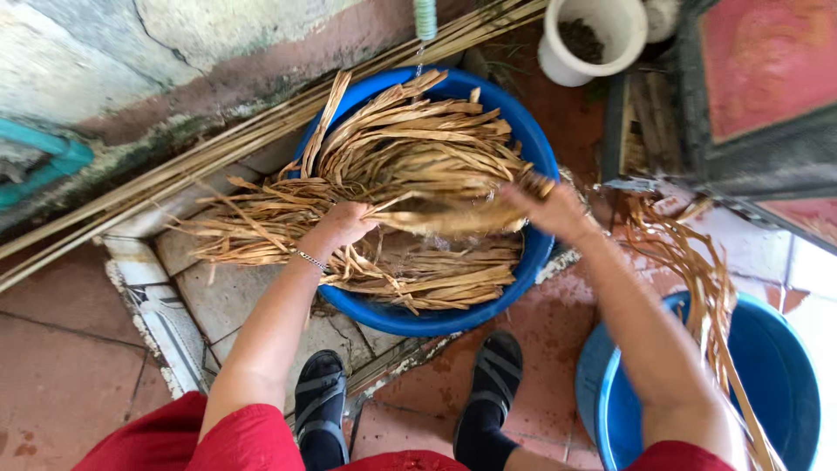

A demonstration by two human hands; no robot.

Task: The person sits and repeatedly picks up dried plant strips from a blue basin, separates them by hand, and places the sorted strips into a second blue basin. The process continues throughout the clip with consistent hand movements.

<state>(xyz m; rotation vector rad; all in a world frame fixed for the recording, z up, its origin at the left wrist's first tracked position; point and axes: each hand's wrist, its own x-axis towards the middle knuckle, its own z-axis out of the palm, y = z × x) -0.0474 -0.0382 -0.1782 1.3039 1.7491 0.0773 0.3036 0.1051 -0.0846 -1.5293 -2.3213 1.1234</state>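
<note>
Where wet tile floor (pixel 78 349) meets stained wall (pixel 131 52), 2 blue basins (pixel 540 148).

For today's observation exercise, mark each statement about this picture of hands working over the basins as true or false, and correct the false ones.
1. Both hands grip one bundle of strips over the basin. True: left hand, right hand.
2. The basin holding most strips is red. False: it is blue.
3. A second basin stands at lower right. True.
4. The left wrist is bare. False: it wears a bracelet.
5. The white pot stands in the basin. False: it stands on the floor beyond it.
</note>
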